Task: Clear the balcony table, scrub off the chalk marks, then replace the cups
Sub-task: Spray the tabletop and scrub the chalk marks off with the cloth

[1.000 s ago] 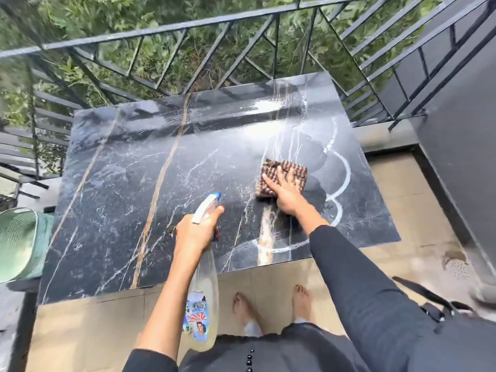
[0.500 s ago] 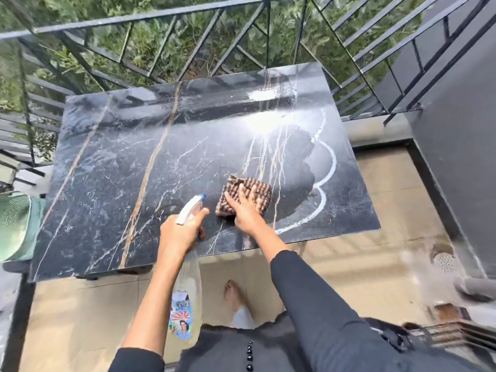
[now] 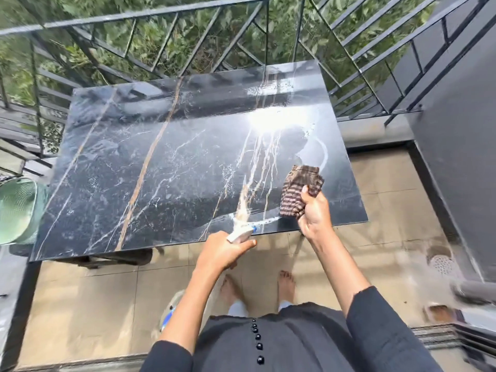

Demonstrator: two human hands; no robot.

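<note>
My left hand (image 3: 224, 249) grips the spray bottle (image 3: 240, 234); my right hand (image 3: 314, 216) clutches the striped cloth (image 3: 299, 190) lower right of the wet table (image 3: 161, 157). I'd worry the remaining chalk arc (image 3: 323, 154) just smears.

Left hand (image 3: 224, 251): your fingers closed around a spray bottle (image 3: 241, 234), forearm bare, arm reaching forward | Right hand (image 3: 314, 214): your fist clenched on a bunched cloth (image 3: 299, 190), raised, wrist bent, dark sleeve pushed up the forearm | Feet: bare, side by side below.
</note>
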